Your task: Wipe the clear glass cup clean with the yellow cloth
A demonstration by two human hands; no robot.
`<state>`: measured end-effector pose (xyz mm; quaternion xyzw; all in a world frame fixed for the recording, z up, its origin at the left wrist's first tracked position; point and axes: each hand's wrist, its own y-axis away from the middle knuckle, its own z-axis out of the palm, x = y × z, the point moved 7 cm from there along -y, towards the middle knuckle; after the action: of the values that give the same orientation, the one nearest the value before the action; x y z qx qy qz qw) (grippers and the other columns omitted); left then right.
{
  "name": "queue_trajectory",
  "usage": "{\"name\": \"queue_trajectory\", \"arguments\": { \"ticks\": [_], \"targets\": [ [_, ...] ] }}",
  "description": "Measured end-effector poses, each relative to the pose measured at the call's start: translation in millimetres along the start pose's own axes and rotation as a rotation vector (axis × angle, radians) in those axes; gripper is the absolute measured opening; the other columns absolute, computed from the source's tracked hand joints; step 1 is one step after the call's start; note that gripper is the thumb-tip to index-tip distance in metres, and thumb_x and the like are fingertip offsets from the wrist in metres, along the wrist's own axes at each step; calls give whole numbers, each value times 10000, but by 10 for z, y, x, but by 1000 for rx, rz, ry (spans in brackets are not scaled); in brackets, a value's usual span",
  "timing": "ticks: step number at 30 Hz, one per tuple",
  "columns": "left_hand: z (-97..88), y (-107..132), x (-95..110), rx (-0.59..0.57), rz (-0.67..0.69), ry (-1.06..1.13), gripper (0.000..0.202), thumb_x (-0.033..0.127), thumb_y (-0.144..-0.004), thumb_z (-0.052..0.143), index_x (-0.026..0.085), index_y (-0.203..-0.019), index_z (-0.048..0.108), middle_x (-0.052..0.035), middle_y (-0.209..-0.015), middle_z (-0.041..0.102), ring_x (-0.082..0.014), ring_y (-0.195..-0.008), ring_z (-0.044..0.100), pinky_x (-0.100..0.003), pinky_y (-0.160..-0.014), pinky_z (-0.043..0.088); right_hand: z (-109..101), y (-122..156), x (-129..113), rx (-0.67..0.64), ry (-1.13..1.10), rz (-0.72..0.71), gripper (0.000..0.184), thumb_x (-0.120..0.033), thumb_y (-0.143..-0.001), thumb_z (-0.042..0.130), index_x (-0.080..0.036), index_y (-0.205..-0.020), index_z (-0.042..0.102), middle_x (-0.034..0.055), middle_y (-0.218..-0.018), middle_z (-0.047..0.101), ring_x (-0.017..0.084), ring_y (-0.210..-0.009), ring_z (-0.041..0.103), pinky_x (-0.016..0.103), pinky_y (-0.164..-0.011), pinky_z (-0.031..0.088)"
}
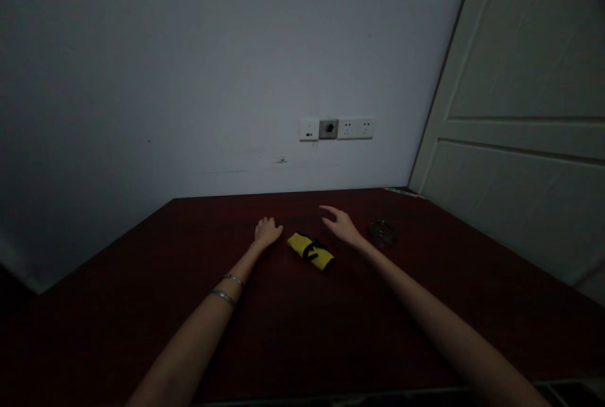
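Observation:
A rolled yellow bundle [299, 244], apparently cloth with black edging, is fastened round its middle by a black strap. It lies at a slant on the dark red table [283, 331]. Just left of it, my left hand [267, 232] rests palm down on the tabletop, fingers forward and thumb apart, holding nothing. My right hand [344, 227] is to the right of the bundle and slightly beyond it, thumb and forefinger spread and pointing left. Nothing is in its grasp. Neither hand touches the bundle.
A clear, round, glass-like object [382, 232] sits right of my right hand. Behind the table rises a pale wall with a row of sockets [355, 128]. A panelled door [520, 174] stands along the right side. A thin strip [403, 193] lies at the back right edge.

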<state>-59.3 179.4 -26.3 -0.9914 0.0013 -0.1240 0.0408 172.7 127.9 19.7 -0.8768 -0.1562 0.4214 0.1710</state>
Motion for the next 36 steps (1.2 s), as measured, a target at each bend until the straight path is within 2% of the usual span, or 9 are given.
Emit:
{"name": "queue_trajectory", "arguments": {
  "ticks": [3,5,9,12,15,20,26,33,36],
  "targets": [
    [-88,-31,221,-5,-22,36,507,423,-789,426,128,-1198,471,-203,-1284,488,-351,-1204,439,-478,-927,378,-461,57,-191,10,-91,-82,519,-258,-751,585,-236,-1259,483,40,-1259,567,199,-1165,521,369,-1008,392],
    [-144,-34,506,-3,75,68,548,452,-779,452,163,-1244,435,-163,-1354,430,-318,-1243,403,-452,-960,364,-828,126,-242,42,-209,-138,541,-283,-725,632,-242,-1246,493,50,-1253,569,214,-1176,509,400,-1025,371],
    [-152,65,1234,-38,383,121,683,540,-741,521,204,-1318,376,-76,-1478,254,-250,-1357,220,-386,-1082,223,-1409,316,61,93,-210,-58,659,-293,-664,695,-239,-1277,459,76,-1308,514,247,-1231,451,431,-1039,346],
    [-9,248,1808,-191,671,262,850,611,-676,573,108,-1329,370,-146,-1478,222,-245,-1364,209,-330,-1104,189,-1601,512,405,89,-167,-2,694,-316,-659,702,-256,-1295,431,72,-1357,461,246,-1265,410,437,-1044,336],
    [188,349,2168,-326,694,396,953,644,-633,598,111,-1368,306,-145,-1481,214,-241,-1360,226,-303,-1102,211,-1629,699,712,66,-108,69,787,-353,-639,720,-238,-1335,373,94,-1375,437,246,-1286,382,442,-1077,278],
    [442,416,2535,-386,743,404,1050,642,-571,653,60,-1367,293,-192,-1470,212,-287,-1366,189,-348,-1119,180,-1528,877,1041,-22,8,207,987,-420,-573,756,-183,-1394,262,148,-1429,343,263,-1312,337,433,-1093,241],
    [568,349,2652,-392,755,465,867,568,-537,722,132,-1247,481,-151,-1371,420,-336,-1305,314,-416,-1086,248,-1373,884,1185,-102,34,246,1074,-444,-543,768,-133,-1410,215,185,-1410,363,276,-1276,396,434,-1082,269],
    [585,335,2677,-365,759,576,777,455,-572,751,89,-1216,517,-186,-1381,395,-313,-1314,308,-396,-1084,237,-1316,814,1311,-91,-16,164,1011,-401,-554,773,-159,-1394,267,170,-1387,405,269,-1264,415,427,-1071,292],
    [577,366,2700,-363,774,610,703,420,-593,749,116,-1194,545,-158,-1326,475,-295,-1268,385,-389,-1059,281,-1323,806,1349,-74,-22,163,980,-385,-552,777,-164,-1380,301,166,-1368,433,271,-1258,423,435,-1071,289]
  ]
}}
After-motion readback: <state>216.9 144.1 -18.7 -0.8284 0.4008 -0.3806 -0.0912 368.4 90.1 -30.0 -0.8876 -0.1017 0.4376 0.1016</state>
